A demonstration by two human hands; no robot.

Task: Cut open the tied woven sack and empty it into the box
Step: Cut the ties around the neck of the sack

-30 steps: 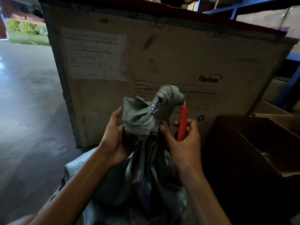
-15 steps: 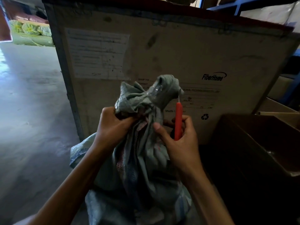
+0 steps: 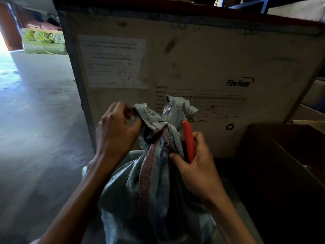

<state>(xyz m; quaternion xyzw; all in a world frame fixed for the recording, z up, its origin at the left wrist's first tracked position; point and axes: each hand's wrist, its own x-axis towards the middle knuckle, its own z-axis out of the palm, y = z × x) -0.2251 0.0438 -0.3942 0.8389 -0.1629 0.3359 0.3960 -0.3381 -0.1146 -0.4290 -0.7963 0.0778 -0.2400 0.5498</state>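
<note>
Nearest the camera, the woven sack (image 3: 151,199) is seen standing upright between the forearms, its grey body crossed by a red-patterned stripe and gathered into a bunched neck (image 3: 163,134) at the top. The right hand (image 3: 197,166) is closed around a red-handled cutter (image 3: 189,141), with the thumb pressed against the sack just below the neck; the blade itself is hidden behind the fabric. The left hand (image 3: 116,131) is curled at the other side, its fingers pinching a loose flap of the sack's mouth and drawing it outward. Whether the tie has been severed cannot be told, though the top looks partly loosened and splayed. The sack is judged to be still full, so the opening is at most under way and the emptying is entirely left to do. To the right, a dark open box (image 3: 281,155) is seen just beside the sack, presumably the one to be filled. Behind, a large printed carton (image 3: 193,59) is stood upright on the concrete floor (image 3: 38,120).
</note>
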